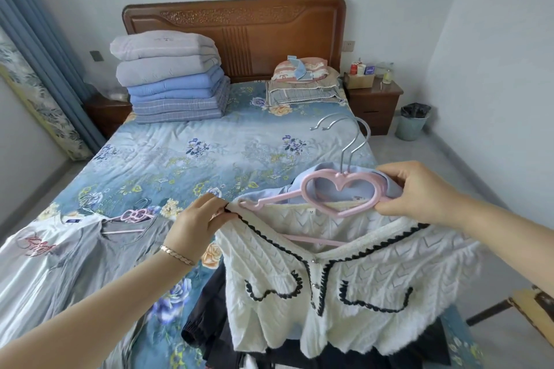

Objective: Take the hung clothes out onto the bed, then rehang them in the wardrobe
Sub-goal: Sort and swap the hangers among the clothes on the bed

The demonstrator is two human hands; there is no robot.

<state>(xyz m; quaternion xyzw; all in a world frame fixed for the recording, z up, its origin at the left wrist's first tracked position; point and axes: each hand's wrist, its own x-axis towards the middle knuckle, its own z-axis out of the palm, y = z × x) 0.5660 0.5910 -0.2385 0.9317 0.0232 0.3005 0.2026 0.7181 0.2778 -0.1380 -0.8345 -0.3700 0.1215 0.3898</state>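
Head view: left hand (200, 220) pinches shoulder edge of white knit cardigan (344, 281); right hand (419, 192) grips pink heart hanger (338, 193) by heart loop. Cardigan half on hanger, held above floral bed (180, 159), over dark clothes (207, 332). Grey dress (75, 263) lies flat at left.

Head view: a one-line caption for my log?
Over a floral bed, right hand grips a pink hanger, left hand pinches the white cardigan hung on it.

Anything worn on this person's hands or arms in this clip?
Both forearms are bare, with no sleeves in view. The left hand is ungloved; a thin gold-toned bracelet of braided links circles its wrist. The right hand wears nothing visible.
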